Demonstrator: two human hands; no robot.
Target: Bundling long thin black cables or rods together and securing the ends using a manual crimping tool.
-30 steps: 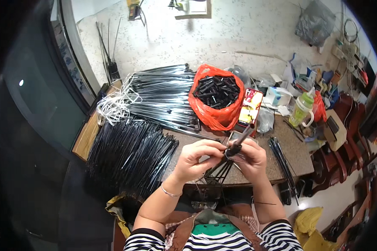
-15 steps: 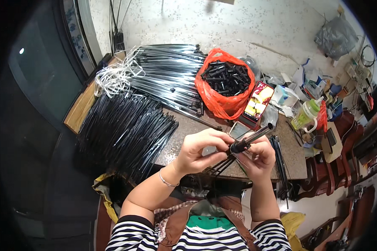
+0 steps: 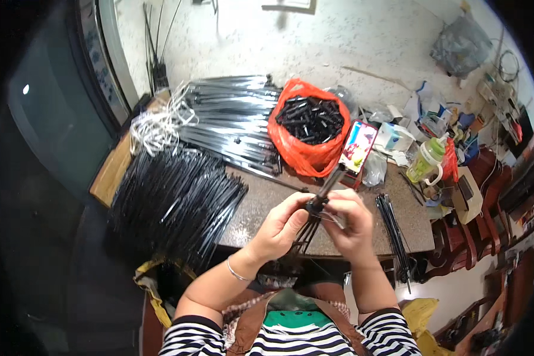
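Over the table's front edge, both hands close on an umbrella frame [image 3: 328, 187], with a metal tube, a black hub and thin dark ribs hanging below. My left hand [image 3: 283, 226] pinches the hub from the left with thumb and fingers. On the other side, my right hand [image 3: 351, 228] has its fingers curled at the hub; they are somewhat blurred. A thin pale strand or wire shows by the right fingers, too small to make out. The tube slants up and away to the right, its top in front of a lit phone [image 3: 358, 145].
Dark ribs [image 3: 178, 202] are piled at the left, with silver rods [image 3: 231, 118] and white ties [image 3: 157, 130] behind. A red plastic bag [image 3: 302, 159] holds black tubular pieces [image 3: 311, 121]. Rightward are a rod bundle [image 3: 393, 231], a green-lidded bottle [image 3: 427, 159] and clutter.
Both hands have moved slightly left with the umbrella frame, and its tube stands steeper. My right fingers have shifted around the hub. The whole view has tilted a little.
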